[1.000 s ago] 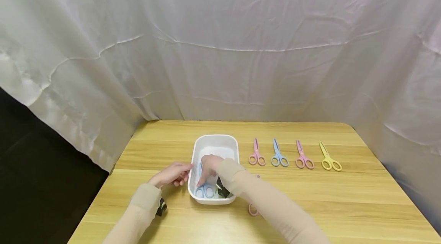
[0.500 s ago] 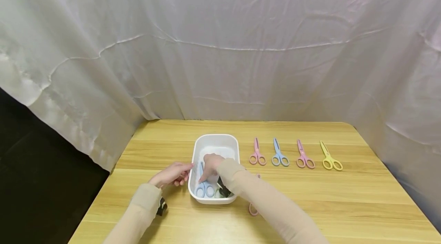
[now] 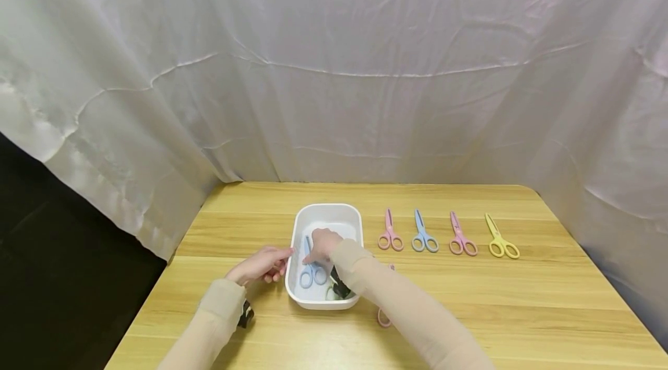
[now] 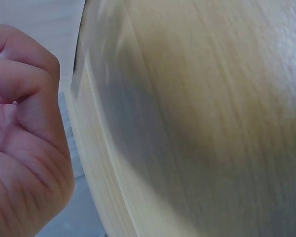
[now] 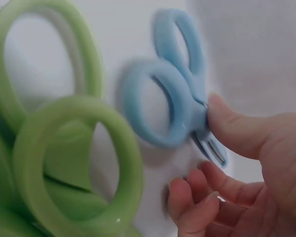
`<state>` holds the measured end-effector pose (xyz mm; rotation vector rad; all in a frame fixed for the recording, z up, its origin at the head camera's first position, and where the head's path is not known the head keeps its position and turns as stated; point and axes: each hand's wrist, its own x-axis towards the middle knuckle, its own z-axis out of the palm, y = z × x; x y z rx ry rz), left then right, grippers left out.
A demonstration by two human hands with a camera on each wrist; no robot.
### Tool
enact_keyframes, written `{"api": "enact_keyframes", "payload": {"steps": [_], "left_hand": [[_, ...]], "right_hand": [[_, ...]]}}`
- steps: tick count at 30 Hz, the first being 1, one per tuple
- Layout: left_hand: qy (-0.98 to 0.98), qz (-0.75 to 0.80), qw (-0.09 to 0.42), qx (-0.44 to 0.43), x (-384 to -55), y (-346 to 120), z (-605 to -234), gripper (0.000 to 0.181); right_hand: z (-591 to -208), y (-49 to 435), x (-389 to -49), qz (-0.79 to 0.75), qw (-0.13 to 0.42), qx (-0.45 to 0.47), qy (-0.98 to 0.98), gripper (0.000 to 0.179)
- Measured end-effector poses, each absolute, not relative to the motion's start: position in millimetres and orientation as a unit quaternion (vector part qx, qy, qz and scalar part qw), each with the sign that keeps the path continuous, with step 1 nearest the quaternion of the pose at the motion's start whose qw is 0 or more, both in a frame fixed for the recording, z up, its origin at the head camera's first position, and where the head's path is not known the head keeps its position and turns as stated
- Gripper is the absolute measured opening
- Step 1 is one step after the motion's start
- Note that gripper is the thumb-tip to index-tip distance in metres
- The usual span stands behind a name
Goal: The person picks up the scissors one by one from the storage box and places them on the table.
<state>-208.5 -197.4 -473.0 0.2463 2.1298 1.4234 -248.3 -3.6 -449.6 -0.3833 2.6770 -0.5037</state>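
Note:
My right hand (image 3: 322,245) is inside the white tray (image 3: 323,305), pinching a pair of light blue scissors (image 5: 200,118) near the pivot, thumb on one side and fingers on the other. The blue handles point toward me, and the blades are partly hidden by the hand. Beside them in the tray lie green scissors (image 5: 130,168), mostly covered by my right wrist in the head view. My left hand (image 3: 261,264) is at the tray's left wall, a fingertip right at the rim. Its other fingers are loosely bent over the table, and nothing shows in its palm in the left wrist view.
Right of the tray, a row of scissors lies on the wooden table (image 3: 522,300): pink (image 3: 389,229), blue (image 3: 420,226), another pink (image 3: 456,231) and yellow (image 3: 493,232). Another pink pair (image 3: 383,319) is partly hidden under my right forearm. A grey curtain (image 3: 334,126) hangs behind.
My right hand has moved a little away from me inside the tray, and the blue scissors have shifted with it, away from the tray's near wall. The left hand has stayed put.

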Motion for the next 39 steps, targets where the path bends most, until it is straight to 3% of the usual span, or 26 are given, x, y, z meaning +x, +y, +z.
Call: {"api": "enact_keyframes", "payload": {"steps": [27,39], "left_hand": [[0.795,0.533,0.278,0.084,-206.5,-196.3,-473.1,0.043],[0.792,0.535,0.28,0.085,-207.4,-197.2,-473.9,0.044]], "right_hand": [[-454.2,-4.4,-252.7,-0.156,0.171,-0.114,0.966,0.039],[-459.0,7.7,-260.6,-0.237,0.193,-0.102,0.947,0.018]]}}
